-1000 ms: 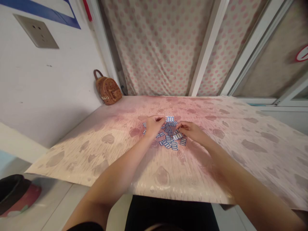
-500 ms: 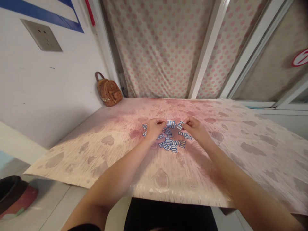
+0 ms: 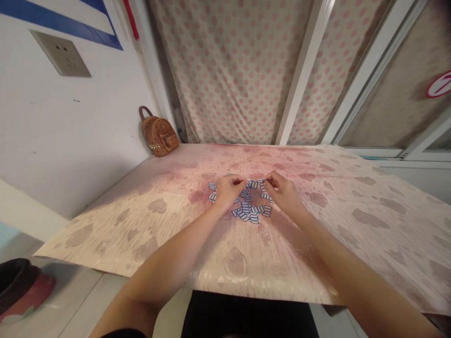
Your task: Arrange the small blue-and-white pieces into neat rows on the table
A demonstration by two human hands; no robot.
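Small blue-and-white striped cards (image 3: 246, 209) lie in a loose, overlapping pile on the table. My left hand (image 3: 229, 190) is over the pile's left side, thumb and forefinger pinched at its upper edge; whatever is between the fingertips is too small to make out. Just right of those fingertips is a striped card (image 3: 252, 184). Opposite, my right hand (image 3: 282, 190) has its thumb and forefinger closed at the edge of another small card (image 3: 262, 184). A few cards (image 3: 212, 191) show beyond the left hand's outer side. Both hands hide part of the pile.
A patterned, glossy cloth covers the table (image 3: 236, 263). A small brown backpack (image 3: 161, 136) stands at its far left corner against the wall. Dotted curtains (image 3: 239, 70) hang behind the far edge. On the floor at left is a dark-and-red container (image 3: 24, 286).
My right hand has shifted slightly left, and the card at its fingertips now sits lower and farther left. My left fingertips have moved a little right. More cards show behind the left hand.
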